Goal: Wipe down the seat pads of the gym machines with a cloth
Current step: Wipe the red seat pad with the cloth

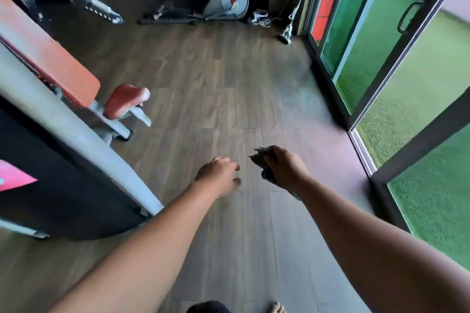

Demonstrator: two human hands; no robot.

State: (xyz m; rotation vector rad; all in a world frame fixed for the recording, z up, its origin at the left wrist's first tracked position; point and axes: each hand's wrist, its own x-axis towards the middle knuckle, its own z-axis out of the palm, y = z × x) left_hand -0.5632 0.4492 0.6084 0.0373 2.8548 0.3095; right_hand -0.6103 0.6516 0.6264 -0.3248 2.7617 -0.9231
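My right hand (286, 168) grips a dark grey cloth (262, 160), bunched in the fingers and hanging below the wrist, out over the wooden floor. My left hand (220, 175) hangs beside it with loosely curled fingers and holds nothing. At the left stands a gym machine with a small red seat pad (126, 100) and a long orange-red back pad (50, 58) on a grey frame. Both hands are well to the right of the seat pad and apart from it.
A grey upright and black shroud of the machine (63, 160) fill the near left. An elliptical trainer (223, 0) stands at the far end. Glass sliding doors (381, 58) line the right, green turf beyond. Wooden floor (229, 84) stretches ahead.
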